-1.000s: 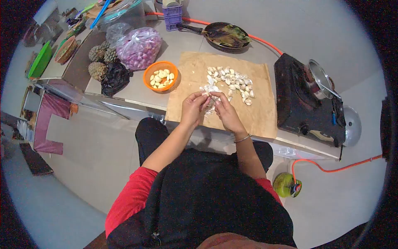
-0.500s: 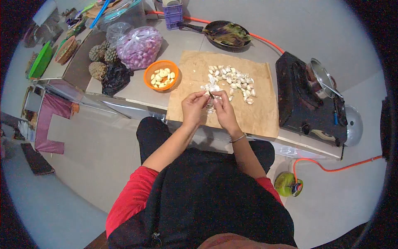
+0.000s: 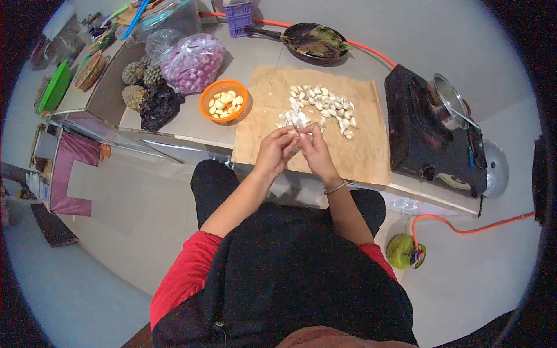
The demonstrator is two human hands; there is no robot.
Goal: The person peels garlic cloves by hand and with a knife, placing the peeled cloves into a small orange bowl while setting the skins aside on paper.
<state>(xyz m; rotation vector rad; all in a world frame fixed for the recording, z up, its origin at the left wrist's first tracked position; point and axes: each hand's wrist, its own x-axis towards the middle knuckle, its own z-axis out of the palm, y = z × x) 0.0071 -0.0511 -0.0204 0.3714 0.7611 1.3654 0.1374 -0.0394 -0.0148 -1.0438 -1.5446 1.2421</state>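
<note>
My left hand (image 3: 275, 152) is closed, its fingertips pinching a pale garlic clove (image 3: 292, 133) above the near part of the brown paper (image 3: 261, 124). Against it, my right hand (image 3: 317, 153) pinches a thin dark tool that looks like a small knife (image 3: 297, 128), mostly hidden by the fingers. White garlic skins (image 3: 295, 117) lie just beyond my fingertips. Farther back, unpeeled garlic cloves (image 3: 328, 104) are spread over the paper. To the left, an orange basket (image 3: 245, 107) holds several peeled cloves (image 3: 226, 103).
A black stove (image 3: 412, 122) with a metal pan (image 3: 449, 104) stands at the right. Behind the paper sits a frying pan (image 3: 316, 43). Shallots in a plastic bag (image 3: 194, 64), a black bag (image 3: 162, 108) and pineapples (image 3: 135, 97) are at the left. A green gas cylinder (image 3: 400, 251) is on the floor.
Both hands stay together over the paper, with the fingertips shifted slightly and the dark tool now less visible. The camera view has tilted a little.
</note>
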